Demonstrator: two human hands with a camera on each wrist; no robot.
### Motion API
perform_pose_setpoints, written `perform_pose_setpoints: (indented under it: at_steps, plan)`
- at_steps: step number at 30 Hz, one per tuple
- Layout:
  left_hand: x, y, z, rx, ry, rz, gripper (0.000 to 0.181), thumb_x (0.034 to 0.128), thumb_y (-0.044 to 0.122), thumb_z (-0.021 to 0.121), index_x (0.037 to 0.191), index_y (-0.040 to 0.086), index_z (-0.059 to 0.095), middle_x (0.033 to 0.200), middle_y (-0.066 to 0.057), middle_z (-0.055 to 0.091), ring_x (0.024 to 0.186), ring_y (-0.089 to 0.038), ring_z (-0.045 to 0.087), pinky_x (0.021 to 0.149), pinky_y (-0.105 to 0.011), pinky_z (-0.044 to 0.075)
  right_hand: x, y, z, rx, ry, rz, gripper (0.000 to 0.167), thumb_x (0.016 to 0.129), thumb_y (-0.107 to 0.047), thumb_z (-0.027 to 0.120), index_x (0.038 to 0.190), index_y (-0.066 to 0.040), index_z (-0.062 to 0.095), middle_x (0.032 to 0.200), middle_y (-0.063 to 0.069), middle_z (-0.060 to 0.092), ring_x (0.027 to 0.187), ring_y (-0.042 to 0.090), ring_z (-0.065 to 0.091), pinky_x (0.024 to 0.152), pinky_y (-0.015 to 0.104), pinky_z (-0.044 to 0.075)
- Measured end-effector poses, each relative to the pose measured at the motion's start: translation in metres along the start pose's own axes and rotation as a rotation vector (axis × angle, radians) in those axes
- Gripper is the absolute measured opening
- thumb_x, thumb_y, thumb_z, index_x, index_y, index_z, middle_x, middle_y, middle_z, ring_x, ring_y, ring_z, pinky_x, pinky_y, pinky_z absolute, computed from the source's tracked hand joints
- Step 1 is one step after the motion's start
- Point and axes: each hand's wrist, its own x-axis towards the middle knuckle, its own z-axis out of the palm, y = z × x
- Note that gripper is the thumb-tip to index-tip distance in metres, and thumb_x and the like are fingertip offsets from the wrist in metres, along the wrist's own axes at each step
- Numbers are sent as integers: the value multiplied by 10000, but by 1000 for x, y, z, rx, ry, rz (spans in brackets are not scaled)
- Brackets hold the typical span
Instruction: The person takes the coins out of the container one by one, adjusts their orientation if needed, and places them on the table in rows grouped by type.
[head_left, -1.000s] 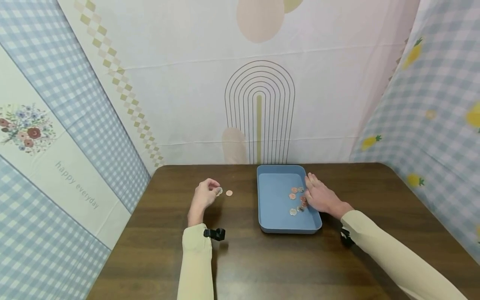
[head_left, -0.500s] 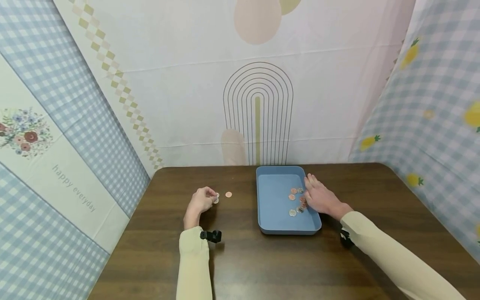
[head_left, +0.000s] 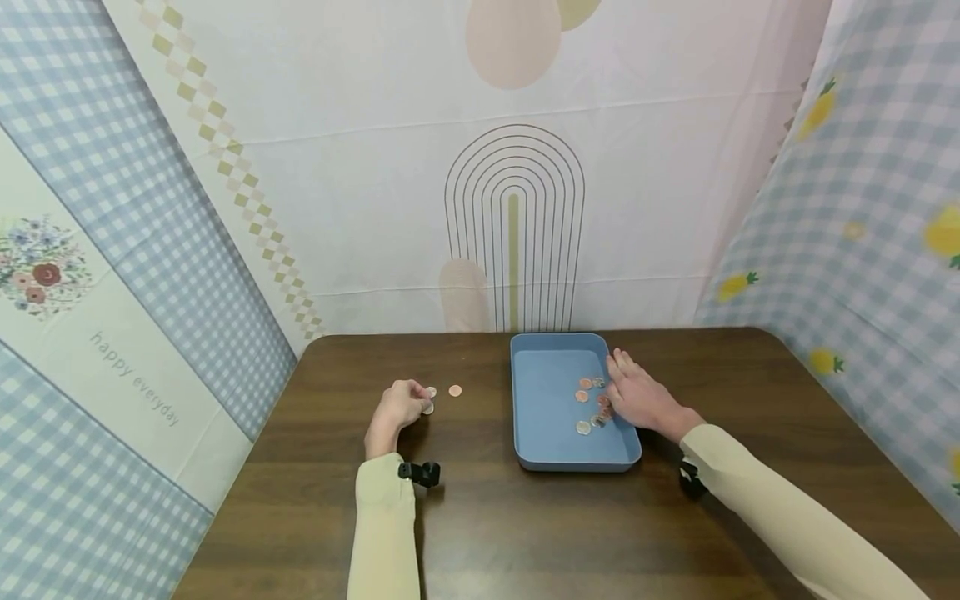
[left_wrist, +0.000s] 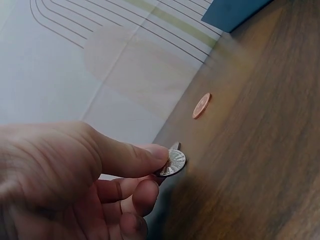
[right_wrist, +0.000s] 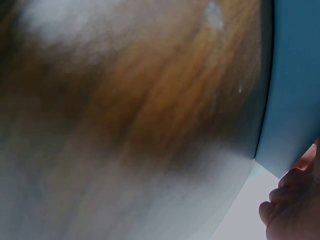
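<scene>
A silvery coin (left_wrist: 177, 163) is pinched between the thumb and fingers of the left hand (head_left: 397, 406), the remaining fingers curled in beneath. The coin is round and metallic, its face marked in relief, and is held tilted, low over the tabletop (head_left: 487, 533). A second silvery coin (head_left: 431, 392) is seen beside the fingertips of that hand; whether it is touched cannot be told. A copper-coloured coin (head_left: 455, 391) is laid flat just to the right of the left hand.

The right hand (head_left: 641, 393) is held flat, fingers extended, and is rested along the near long rim of a tray (head_left: 543, 400); no object is seen gripped. The tray is blue, smooth, shallow and rectangular with rounded corners, and is placed between the hands, nearer the right. Copper-coloured and silvery loose coins (head_left: 582, 396) are scattered inside it, close beside the right hand, some overlapping.

The tabletop is finished in dark brown wood grain. Beyond both hands, a creased white cloth (head_left: 360, 208) is hung, printed with arched lines.
</scene>
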Motion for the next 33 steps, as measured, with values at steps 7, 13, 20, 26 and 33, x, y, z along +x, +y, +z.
perform_pose_setpoints:
  at_steps: [7, 13, 20, 26, 33]
  plan:
    - [-1, -3, 2, -9, 16, -33, 71, 829, 106, 703, 866, 45, 697, 945, -121, 694, 865, -255, 599, 790, -381, 480, -1, -1, -1, 0, -2, 5, 568, 1037, -209, 351, 1472, 144, 257, 1562, 348, 190, 1461, 486, 185, 1163, 577, 232]
    - [0, -3, 4, -25, 31, -58, 60, 813, 99, 728, 847, 60, 699, 935, -110, 695, 869, -251, 596, 770, -371, 475, -2, -2, -2, -3, -6, 4, 559, 1037, -193, 347, 1468, 151, 257, 1557, 358, 189, 1454, 498, 186, 1159, 585, 230]
    - [-1, -2, 5, -3, 49, -70, 55, 800, 99, 737, 833, 62, 713, 902, -89, 709, 842, -236, 602, 735, -350, 481, -1, -2, -2, -15, -8, 5, 560, 1035, -194, 348, 1471, 147, 255, 1560, 352, 187, 1458, 491, 185, 1165, 576, 228]
    - [-1, -3, 5, -15, 48, -79, 75, 802, 106, 745, 852, 60, 713, 926, -104, 708, 880, -253, 607, 759, -368, 487, 0, -2, -2, -23, -3, -6, 558, 1034, -191, 348, 1467, 151, 260, 1555, 355, 201, 1452, 496, 195, 1161, 577, 235]
    - [-2, -2, 2, -15, 89, -81, 102, 875, 151, 644, 894, 65, 694, 940, -120, 701, 895, -275, 606, 793, -408, 475, 2, -1, -1, -19, -7, -8, 558, 1034, -190, 345, 1466, 153, 260, 1557, 356, 195, 1453, 496, 196, 1162, 577, 234]
